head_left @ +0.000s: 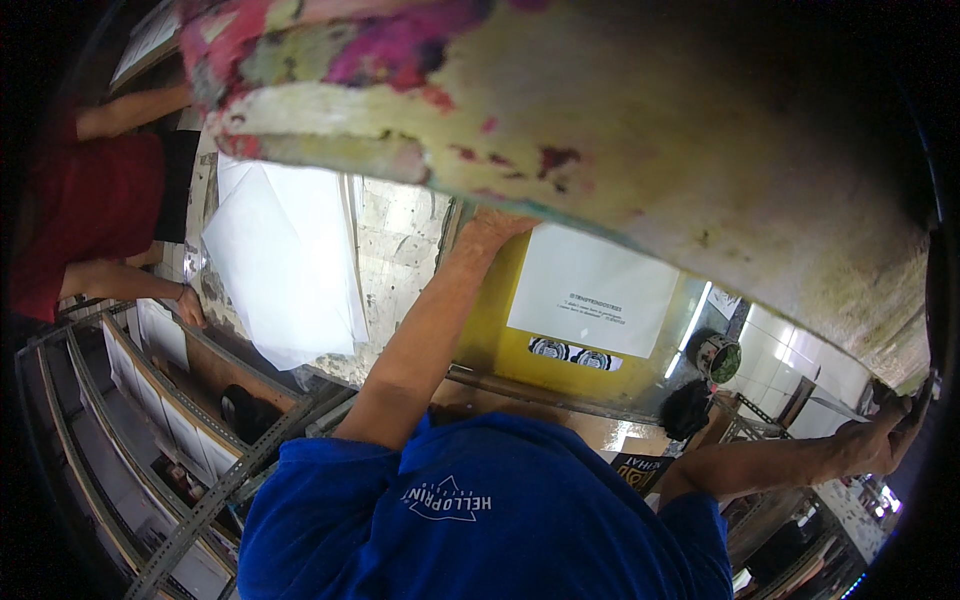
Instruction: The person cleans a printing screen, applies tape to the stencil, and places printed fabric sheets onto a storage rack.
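Left hand (497,228), head view: over yellow board (485,335); fingertips hidden behind stained panel (620,130), spread cannot be told.
Right hand (885,445): at stained panel's right end; fingers dark, grip cannot be told.
Stained panel: large, paint-marked, extending across from left fingers to right.
Printed sheet (598,290): white, on yellow board, just right of left fingers.
White papers (285,260): overlapping, left of left fingers.
Co-worker (95,210): red shirt, farther left.

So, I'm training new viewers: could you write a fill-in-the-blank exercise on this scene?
The hand beside the printed white sheet is the person's ____ one.
That sheet lies on a ____ surface.
The person's T-shirt is ____ in colour.
The co-worker's shirt is ____ in colour.

Missing words: left; yellow; blue; red.
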Demonstrator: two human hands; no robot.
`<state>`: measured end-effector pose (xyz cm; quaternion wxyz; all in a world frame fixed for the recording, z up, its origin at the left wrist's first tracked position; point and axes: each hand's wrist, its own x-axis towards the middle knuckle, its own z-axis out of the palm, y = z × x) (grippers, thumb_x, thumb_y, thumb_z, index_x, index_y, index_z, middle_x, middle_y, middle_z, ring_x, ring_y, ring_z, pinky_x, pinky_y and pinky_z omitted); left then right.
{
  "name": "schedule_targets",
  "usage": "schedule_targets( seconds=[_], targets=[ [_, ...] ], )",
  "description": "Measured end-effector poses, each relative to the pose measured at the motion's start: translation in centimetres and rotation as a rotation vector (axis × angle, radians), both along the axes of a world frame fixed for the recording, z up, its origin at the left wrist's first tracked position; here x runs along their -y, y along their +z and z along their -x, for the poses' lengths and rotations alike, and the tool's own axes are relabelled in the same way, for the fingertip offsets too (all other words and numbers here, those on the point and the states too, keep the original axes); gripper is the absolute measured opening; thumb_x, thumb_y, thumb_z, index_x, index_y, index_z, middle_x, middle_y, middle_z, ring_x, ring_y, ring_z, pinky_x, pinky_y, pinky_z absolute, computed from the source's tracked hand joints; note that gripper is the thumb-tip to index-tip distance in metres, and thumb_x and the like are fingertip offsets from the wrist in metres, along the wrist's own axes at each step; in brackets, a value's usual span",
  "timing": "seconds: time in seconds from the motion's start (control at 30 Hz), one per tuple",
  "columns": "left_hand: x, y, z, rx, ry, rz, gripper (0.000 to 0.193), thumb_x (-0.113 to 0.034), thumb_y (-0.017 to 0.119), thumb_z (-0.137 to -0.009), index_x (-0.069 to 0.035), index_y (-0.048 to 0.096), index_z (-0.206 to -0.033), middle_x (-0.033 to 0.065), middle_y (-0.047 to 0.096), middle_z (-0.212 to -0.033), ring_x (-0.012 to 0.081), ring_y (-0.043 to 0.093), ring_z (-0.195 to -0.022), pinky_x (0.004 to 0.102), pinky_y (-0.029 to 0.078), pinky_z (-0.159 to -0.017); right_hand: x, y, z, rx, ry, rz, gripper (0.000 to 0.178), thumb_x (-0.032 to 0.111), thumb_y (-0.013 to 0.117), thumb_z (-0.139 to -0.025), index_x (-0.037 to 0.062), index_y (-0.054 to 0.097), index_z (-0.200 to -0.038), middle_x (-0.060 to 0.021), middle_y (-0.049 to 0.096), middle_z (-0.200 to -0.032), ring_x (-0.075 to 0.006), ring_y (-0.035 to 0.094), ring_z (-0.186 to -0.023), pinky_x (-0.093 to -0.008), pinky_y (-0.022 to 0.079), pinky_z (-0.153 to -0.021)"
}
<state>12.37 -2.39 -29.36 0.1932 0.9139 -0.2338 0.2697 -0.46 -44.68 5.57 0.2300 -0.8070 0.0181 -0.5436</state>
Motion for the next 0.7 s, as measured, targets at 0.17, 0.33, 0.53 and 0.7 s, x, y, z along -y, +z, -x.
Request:
schedule_targets(
  seconds=[0.17,0.33,0.53,0.7],
  targets=[
    [0.1,-0.1,0.0,0.009,0.002,-0.005,0.044,-0.021,0.066,-0.075,-0.012,0.07,-0.117,0.0137,0.063,-0.125,0.0352,0.057,-0.116,0.056,0.042,-0.101,0.5,0.0,0.1,-0.001,0.039,-0.017,0.05,0.024,0.079,-0.083,-0.011,0.066,-0.117,-0.0229,0.069,-0.111,-0.0267,0.068,-0.095,-0.035,0.056,-0.08],
    [0.3,-0.1,0.0,0.019,0.005,-0.015,0.044,-0.02,0.065,-0.074,-0.011,0.069,-0.117,0.0141,0.063,-0.124,0.0359,0.057,-0.116,0.057,0.042,-0.101,-1.0,-0.2,-0.4,0.025,0.033,-0.049,0.046,0.019,0.077,-0.084,-0.0115,0.066,-0.117,-0.024,0.068,-0.113,-0.0281,0.068,-0.098,-0.0367,0.057,-0.08],
    [0.3,-0.2,-0.1,0.015,0.012,-0.025,0.045,-0.018,0.064,-0.073,-0.011,0.069,-0.117,0.0145,0.064,-0.124,0.0368,0.058,-0.116,0.0582,0.043,-0.101,-0.5,-0.1,-0.2,0.011,-0.024,-0.026,0.043,0.017,0.074,-0.085,-0.0114,0.066,-0.116,-0.0249,0.068,-0.114,-0.0296,0.07,-0.096,-0.0383,0.058,-0.08],
    [0.4,-0.6,0.0,0.035,0.031,-0.003,0.047,-0.02,0.064,-0.076,-0.009,0.066,-0.123,0.017,0.06,-0.129,0.039,0.055,-0.12,0.0591,0.041,-0.103,-0.3,-0.2,-0.2,0.027,0.004,-0.045,0.042,0.015,0.074,-0.084,-0.0118,0.066,-0.115,-0.0245,0.069,-0.111,-0.0295,0.07,-0.093,-0.0385,0.058,-0.08]
  ],
)
